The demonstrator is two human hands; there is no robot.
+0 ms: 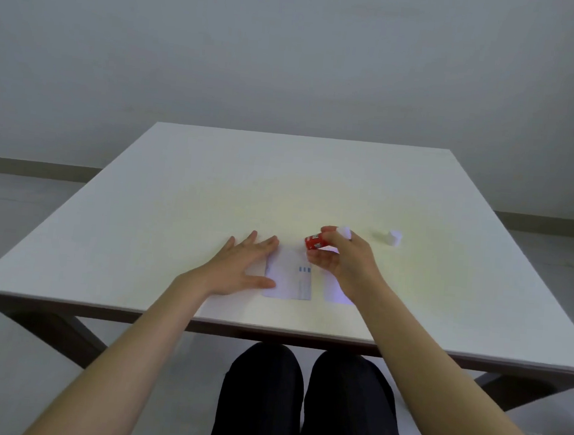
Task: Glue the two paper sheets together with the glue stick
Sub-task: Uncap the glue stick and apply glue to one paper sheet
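1. Dark trouser-clad knees (pixel 305 400) show below the near edge of the table (pixel 212 184), closest to the camera, with both bare forearms reaching over them.
2. At the middle of the near half of the tabletop lies a white paper sheet (pixel 287 279) with small blue print along its right side.
3. A second paper sheet (pixel 333 291) lies just beside it to the right, a narrow strip of table between them; much of it is hidden under the right wrist.
4. The glue stick (pixel 318 242), red with a white end, is tilted above the far right corner of the first sheet; whether its tip touches the paper cannot be told.
5. The right hand (pixel 344 259) is closed around the glue stick, fingers wrapped over its white upper end.
6. The left hand (pixel 240 265) lies flat and spread, holding nothing, its fingers and thumb pressing on the left edge of the first sheet.
7. A small white cap (pixel 394 238) stands alone on the table, to the right of the right hand and apart from it.
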